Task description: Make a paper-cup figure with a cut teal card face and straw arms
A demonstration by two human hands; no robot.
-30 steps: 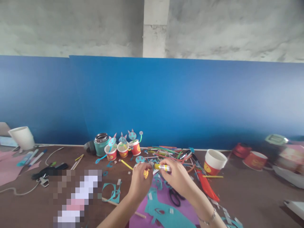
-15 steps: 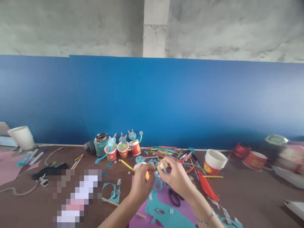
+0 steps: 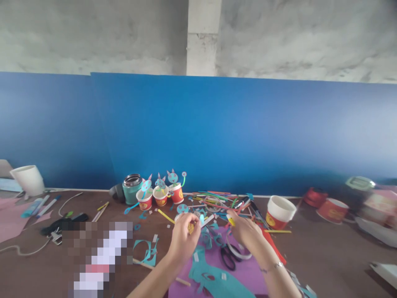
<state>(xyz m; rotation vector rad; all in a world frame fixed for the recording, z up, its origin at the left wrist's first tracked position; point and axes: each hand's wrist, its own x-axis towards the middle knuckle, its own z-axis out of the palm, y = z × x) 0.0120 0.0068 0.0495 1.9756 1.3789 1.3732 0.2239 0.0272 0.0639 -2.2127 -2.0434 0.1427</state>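
My left hand [image 3: 185, 234] is closed around a small red and white paper cup [image 3: 191, 227], mostly hidden by the fingers. A round blue paper face [image 3: 182, 209] shows just above that hand, and a small light-blue piece [image 3: 202, 219] shows by its fingertips. My right hand [image 3: 246, 231] is closed on a small yellow and white item [image 3: 230, 219] whose kind I cannot make out. Below the right hand, a white curved band [image 3: 245, 255] lies over black-handled scissors [image 3: 228, 258]. Between the hands is a short white strip [image 3: 207, 220].
Paper cups with blue animal faces [image 3: 161, 195] stand beside a teal thermos [image 3: 132, 190]. Coloured sticks [image 3: 217, 198] are heaped behind the hands. A white cup [image 3: 281, 211] stands right of them. Purple paper [image 3: 217, 254] and blue cut-outs [image 3: 217, 283] lie in front.
My right hand has moved right, away from my left hand, with the yellow and white item in it. The white curved band now shows beneath it. My left hand has turned slightly.
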